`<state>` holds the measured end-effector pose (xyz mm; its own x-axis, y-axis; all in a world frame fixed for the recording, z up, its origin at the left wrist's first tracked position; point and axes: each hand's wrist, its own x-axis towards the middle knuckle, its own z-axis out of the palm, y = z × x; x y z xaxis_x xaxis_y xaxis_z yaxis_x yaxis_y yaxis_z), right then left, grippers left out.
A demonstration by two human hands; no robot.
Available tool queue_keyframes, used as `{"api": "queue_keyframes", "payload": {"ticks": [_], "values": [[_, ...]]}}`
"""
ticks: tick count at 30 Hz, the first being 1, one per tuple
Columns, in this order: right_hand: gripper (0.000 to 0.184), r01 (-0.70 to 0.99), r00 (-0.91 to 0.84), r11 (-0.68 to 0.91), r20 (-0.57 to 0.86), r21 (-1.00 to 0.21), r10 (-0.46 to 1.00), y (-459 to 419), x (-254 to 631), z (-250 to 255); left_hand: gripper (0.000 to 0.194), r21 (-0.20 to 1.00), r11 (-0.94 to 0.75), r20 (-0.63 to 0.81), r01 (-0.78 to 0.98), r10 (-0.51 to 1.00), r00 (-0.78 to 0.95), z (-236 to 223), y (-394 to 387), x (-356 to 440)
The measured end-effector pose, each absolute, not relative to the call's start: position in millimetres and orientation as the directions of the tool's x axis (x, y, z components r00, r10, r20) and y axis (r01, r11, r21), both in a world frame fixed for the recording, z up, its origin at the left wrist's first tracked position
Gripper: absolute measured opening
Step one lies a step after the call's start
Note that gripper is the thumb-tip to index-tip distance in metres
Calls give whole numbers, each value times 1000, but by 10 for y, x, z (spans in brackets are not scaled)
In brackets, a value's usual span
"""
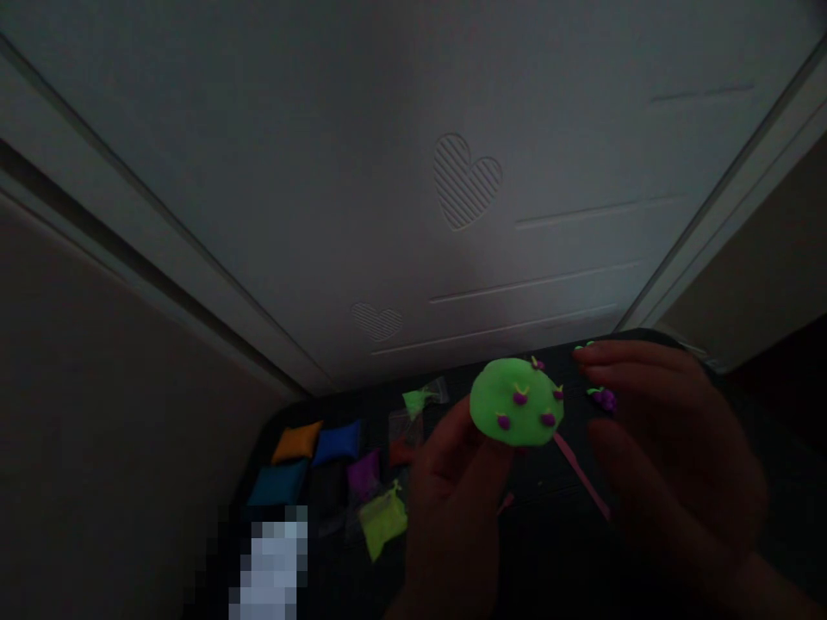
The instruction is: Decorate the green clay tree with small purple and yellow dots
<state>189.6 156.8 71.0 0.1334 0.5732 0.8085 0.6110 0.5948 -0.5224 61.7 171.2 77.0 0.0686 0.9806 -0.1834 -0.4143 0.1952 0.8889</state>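
Note:
My left hand (458, 491) holds up a bright green clay piece (507, 383) with a rounded, dome-like top, its fingers and thumb closed round the underside. Several small purple clay balls (520, 398) with thin yellow-green strips on them dot its surface. To the right of it my right hand (678, 439) hovers, thumb and fingers apart, with nothing seen between them. Past the right fingertips lies a cluster of purple clay bits (606, 399) with a little green beside it. A pink clay tool (582, 478) rests on the dark table between my hands.
On the table's left are clay packets: orange (297, 443), blue (338, 443), teal (278, 484), purple (363, 474) and yellow (383, 521). A green clay bag (417, 401) lies farther back. A white door panel (388, 215) stands behind the table. A pixelated pale patch covers the lower left.

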Motion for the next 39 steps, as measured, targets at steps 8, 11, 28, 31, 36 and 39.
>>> {"api": "queue_keyframes", "payload": {"ticks": [8,11,28,31,36,39], "values": [[21,559,130,601,776,-572,617,1482,1969,831,18,945,89,-28,-315,981,191,802,1699,551],[19,591,66,604,779,-534,623,1439,2018,901,16,963,66,-11,-261,978,206,777,1708,558],[29,681,-220,544,572,-490,791,1383,2161,1032,15,968,104,-29,-230,950,310,730,1728,536],[25,671,-186,531,576,-517,796,1392,2137,1019,14,962,143,-58,-231,939,340,741,1739,513],[28,676,-186,527,574,-514,798,1401,2139,1020,13,966,156,-78,-207,937,341,778,1738,503],[27,651,-182,546,589,-528,787,1373,2180,1035,12,968,142,-68,-205,940,333,794,1755,516]]}}
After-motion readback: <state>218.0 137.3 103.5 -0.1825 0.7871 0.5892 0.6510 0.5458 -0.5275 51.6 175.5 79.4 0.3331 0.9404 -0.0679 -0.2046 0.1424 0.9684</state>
